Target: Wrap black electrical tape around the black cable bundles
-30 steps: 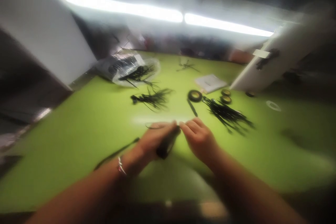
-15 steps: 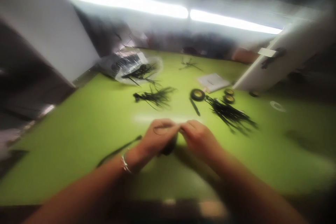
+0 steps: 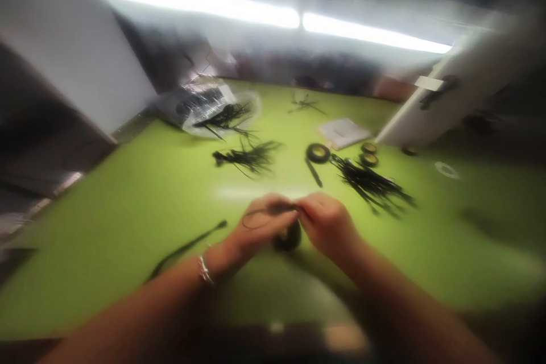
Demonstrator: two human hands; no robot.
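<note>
Above the near middle of the table, my left hand (image 3: 258, 220) is closed on a thin black cable (image 3: 282, 207), and a loop of it lies over the palm side. My right hand (image 3: 327, 220) pinches the end of that cable, fingertips touching those of the left. Just below the hands is a dark round thing (image 3: 288, 238) that looks like a roll of black tape; the hands partly cover it. Left of my left forearm lies a single black cable (image 3: 187, 247) with a thicker end.
On the green table (image 3: 128, 210) lie a black cable bundle (image 3: 247, 158), another bundle (image 3: 371, 182), a black tape roll (image 3: 318, 153) and smaller rolls (image 3: 369, 158). Farther back are a plastic bag (image 3: 200, 108) of cables and a white packet (image 3: 344, 133). White panels (image 3: 430, 114) flank the table.
My left hand has opened out a little, so more of the black cable shows across it. The dark round thing under the hands shows more and sits slightly farther right.
</note>
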